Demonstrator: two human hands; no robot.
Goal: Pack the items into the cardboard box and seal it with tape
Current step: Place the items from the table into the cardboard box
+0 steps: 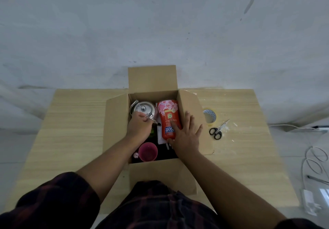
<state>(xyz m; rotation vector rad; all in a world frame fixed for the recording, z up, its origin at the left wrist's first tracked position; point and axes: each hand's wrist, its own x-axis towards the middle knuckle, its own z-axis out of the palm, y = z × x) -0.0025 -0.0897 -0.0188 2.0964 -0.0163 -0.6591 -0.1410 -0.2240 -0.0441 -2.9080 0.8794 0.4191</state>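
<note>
Dead centre of the frame, the cardboard box [162, 173] sits open on the table [71, 122]. Left hand [139, 127] grips the steel kettle [143, 108] inside, right hand [187, 136] lies flat, fingers spread, on the red pouch [168, 116]. Tape roll [210, 115] and scissors [216, 131] are off to the right.

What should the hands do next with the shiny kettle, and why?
Probably ease the left hand off the kettle: it sits in the far corner of the cardboard box beside the red pouch, which the right hand presses flat. The flaps are open, so closing comes after.
</note>
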